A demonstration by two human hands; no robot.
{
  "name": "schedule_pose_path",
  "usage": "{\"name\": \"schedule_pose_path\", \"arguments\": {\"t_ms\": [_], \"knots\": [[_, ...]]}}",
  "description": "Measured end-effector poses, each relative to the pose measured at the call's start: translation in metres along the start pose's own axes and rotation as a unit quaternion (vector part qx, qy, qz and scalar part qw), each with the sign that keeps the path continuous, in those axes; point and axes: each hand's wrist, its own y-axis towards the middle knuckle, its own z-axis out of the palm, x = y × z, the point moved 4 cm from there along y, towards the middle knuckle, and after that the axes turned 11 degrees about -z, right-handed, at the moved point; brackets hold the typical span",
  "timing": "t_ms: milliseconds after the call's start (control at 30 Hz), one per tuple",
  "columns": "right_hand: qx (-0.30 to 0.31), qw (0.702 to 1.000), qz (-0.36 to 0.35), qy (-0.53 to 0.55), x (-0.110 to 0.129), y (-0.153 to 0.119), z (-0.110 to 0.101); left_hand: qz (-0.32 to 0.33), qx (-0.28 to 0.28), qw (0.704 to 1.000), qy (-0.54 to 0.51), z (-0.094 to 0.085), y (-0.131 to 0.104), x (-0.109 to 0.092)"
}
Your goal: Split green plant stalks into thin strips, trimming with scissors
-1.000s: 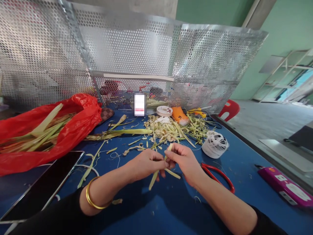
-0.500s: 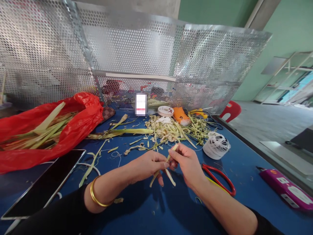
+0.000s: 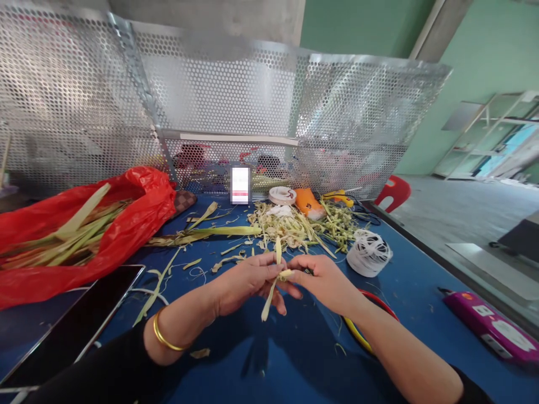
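My left hand [image 3: 248, 278] is closed in a pinch on a pale yellow-green leaf strip [image 3: 268, 308] that looks like corn husk. One end of the strip sticks up above the fingers, and another hangs below them. From the right, my right hand [image 3: 330, 286] pinches a short, folded-over part of the same strip, its fingertips meeting the left ones. Beneath my right forearm lies a tool with a red handle [image 3: 382, 306] and a yellow handle [image 3: 357, 338], its head mostly hidden. A dark bit shows by the right fingers; I cannot tell what it is.
A red plastic bag [image 3: 149, 193] of long leaves lies left, beside a dark tablet [image 3: 71, 320]. Leaf scraps [image 3: 286, 224], a tape roll [image 3: 282, 195] and an orange packet [image 3: 309, 203] sit behind my hands. White twine [image 3: 368, 252] and a purple case [image 3: 490, 325] are right.
The strip has turned more upright, with one part now folded over toward the right hand. My right hand has lowered and levelled beside the left. The view has shifted slightly.
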Motion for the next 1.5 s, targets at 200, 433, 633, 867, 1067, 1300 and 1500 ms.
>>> {"name": "schedule_pose_path", "arguments": {"t_ms": [200, 433, 633, 867, 1067, 1300, 1500], "knots": [[-0.012, 1.000, -0.010, -0.017, 0.003, -0.001, 0.002, -0.002, -0.031, 0.999, 0.008, -0.006, 0.001, 0.001], [-0.067, 0.993, 0.018, 0.091, -0.003, 0.000, 0.002, 0.038, -0.059, 0.995, -0.073, -0.003, 0.001, -0.002], [-0.063, 0.976, 0.030, 0.204, -0.010, 0.004, 0.008, 0.070, -0.077, 0.990, -0.094, -0.009, 0.002, 0.000], [-0.088, 0.992, 0.001, 0.095, -0.005, 0.001, 0.009, 0.048, -0.116, 0.989, -0.074, -0.002, 0.002, 0.004], [-0.137, 0.957, -0.015, 0.256, -0.010, 0.002, 0.021, 0.100, -0.097, 0.972, -0.187, 0.003, 0.002, 0.004], [-0.111, 0.961, -0.199, -0.159, 0.010, -0.002, 0.007, 0.083, -0.100, 0.973, -0.191, -0.002, 0.001, 0.000], [-0.094, 0.901, -0.279, -0.318, 0.020, -0.009, 0.016, 0.076, -0.138, 0.973, -0.170, -0.003, 0.002, 0.005]]}}
